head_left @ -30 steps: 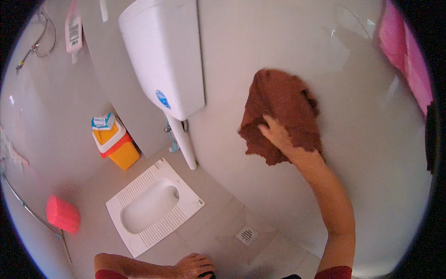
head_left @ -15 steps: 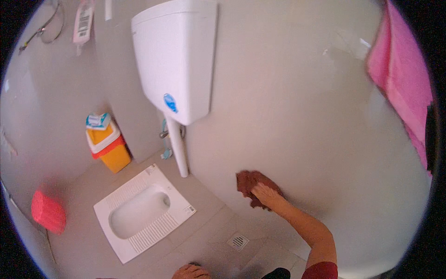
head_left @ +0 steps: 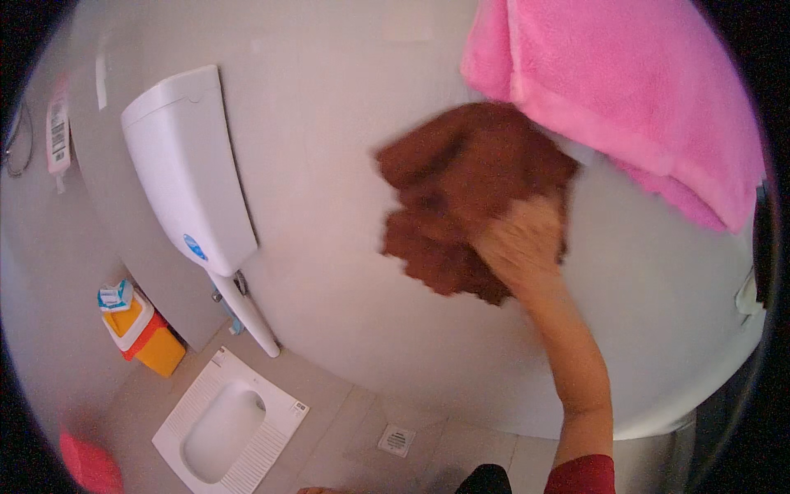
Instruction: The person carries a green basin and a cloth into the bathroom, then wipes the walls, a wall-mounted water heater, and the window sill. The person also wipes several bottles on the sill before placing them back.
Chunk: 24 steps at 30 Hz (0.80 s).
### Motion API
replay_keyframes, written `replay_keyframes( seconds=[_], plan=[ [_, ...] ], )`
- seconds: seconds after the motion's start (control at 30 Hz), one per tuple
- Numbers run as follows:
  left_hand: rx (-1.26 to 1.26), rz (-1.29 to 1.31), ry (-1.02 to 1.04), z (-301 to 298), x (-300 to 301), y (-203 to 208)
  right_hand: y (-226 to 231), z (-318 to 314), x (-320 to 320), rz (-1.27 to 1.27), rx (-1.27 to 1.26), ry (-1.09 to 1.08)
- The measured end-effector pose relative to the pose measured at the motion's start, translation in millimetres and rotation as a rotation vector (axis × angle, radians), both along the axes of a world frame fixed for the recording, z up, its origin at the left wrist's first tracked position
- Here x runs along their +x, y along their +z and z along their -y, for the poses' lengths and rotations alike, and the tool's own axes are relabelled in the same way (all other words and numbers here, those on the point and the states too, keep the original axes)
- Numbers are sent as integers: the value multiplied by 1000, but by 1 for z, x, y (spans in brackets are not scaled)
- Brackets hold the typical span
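Observation:
A dark brown cloth (head_left: pixel 448 185) hangs spread and crumpled in my right hand (head_left: pixel 524 243), in front of the pale wall (head_left: pixel 329 247). My fingers are closed on the cloth's right part and are partly hidden and blurred. Whether the cloth touches the wall I cannot tell. Just above the cloth hangs a folded pink towel (head_left: pixel 625 107), whose lower edge comes close to it. Only a sliver of what appears to be my left hand (head_left: pixel 314 491) shows at the lower edge; its fingers are out of sight.
A white cistern (head_left: pixel 189 173) with a downpipe is on the wall to the left. Below are a squat toilet (head_left: pixel 276 432) and a floor drain (head_left: pixel 397 440). A yellow bin (head_left: pixel 160 352) topped by a blue-and-white pack (head_left: pixel 115 295) and a red object (head_left: pixel 89 463) are far left.
My right hand has lifted the brown cloth from low on the wall up towards the pink towel. The view has swung to the right, and my left hand has mostly left the picture.

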<state>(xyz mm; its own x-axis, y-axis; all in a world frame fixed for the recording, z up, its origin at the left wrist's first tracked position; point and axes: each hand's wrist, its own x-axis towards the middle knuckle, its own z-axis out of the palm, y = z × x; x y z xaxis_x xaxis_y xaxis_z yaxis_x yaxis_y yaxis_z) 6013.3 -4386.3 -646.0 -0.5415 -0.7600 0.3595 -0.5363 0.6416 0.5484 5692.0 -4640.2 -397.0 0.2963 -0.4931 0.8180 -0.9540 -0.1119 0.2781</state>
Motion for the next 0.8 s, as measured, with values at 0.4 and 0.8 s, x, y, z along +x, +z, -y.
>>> replay_keyframes(
  seconds=[0.4,0.8],
  plan=[
    [381,115,-37,0,29,-42,45,19,19,133,104,-176],
    [898,505,50,-19,8,48,78,101,132,-131,389,326]
  ],
)
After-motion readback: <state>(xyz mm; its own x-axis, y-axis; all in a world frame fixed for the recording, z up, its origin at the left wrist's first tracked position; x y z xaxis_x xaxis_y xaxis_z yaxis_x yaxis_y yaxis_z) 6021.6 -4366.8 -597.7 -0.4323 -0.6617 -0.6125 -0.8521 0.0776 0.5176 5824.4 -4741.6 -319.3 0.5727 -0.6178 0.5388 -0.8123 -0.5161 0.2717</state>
